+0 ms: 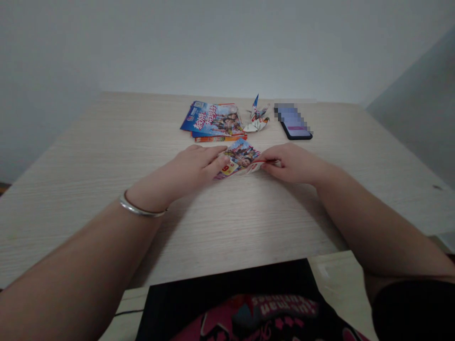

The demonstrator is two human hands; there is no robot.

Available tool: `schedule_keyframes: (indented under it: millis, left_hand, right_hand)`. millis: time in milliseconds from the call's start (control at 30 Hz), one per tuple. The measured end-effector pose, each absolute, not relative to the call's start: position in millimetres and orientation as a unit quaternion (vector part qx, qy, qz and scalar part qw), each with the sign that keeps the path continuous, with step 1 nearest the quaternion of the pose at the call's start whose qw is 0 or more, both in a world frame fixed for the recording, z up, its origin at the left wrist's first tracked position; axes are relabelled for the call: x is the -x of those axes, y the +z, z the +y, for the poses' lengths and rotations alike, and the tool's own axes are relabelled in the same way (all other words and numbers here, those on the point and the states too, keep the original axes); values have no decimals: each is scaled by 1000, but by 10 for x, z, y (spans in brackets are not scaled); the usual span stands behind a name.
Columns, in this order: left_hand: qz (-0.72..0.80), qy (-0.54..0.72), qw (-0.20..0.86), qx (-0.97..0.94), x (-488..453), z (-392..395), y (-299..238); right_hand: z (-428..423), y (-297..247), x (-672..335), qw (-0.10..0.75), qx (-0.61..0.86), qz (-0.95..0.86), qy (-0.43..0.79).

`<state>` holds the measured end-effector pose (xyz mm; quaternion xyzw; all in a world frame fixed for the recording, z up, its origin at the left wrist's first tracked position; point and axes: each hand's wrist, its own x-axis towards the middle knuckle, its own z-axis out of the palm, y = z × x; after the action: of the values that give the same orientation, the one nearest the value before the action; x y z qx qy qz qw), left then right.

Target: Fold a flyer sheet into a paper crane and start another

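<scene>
A colourful printed sheet of paper (242, 152), partly folded, lies on the table between my two hands. My left hand (199, 163) rests on its left side, thumb and fingers pressing the paper down. My right hand (289, 163) pinches the right corner between thumb and fingers, and that corner is lifted and turned over. Just beyond the paper sits a stack of printed leaflets (213, 119). Beside the stack stands a folded paper crane (258, 121) made of similar printed paper.
A phone (295, 124) with a lit, blurred screen lies at the back right of the pale wooden table (227, 222). White wall (227, 47) rises behind the table. Below the near edge is a black surface (227, 279) close to my body.
</scene>
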<state>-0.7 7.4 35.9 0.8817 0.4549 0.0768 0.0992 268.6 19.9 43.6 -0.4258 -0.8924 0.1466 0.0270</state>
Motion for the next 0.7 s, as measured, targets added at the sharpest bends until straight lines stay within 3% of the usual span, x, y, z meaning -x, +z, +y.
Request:
schedule_keyframes:
  millis: [133, 400, 533, 700]
  left_hand:
    - [464, 102, 134, -870, -13, 114, 313]
    - [423, 31, 23, -906, 53, 132, 202]
    - [422, 15, 6, -906, 42, 76, 278]
    - [438, -11, 14, -899, -8, 25, 375]
  right_hand:
    - [202, 412, -2706, 61, 384, -906, 166]
    - [148, 333, -2609, 62, 243, -965, 72]
    - [101, 349, -2558, 34, 253, -967, 23]
    - [130, 373, -2593, 33, 290, -954, 66]
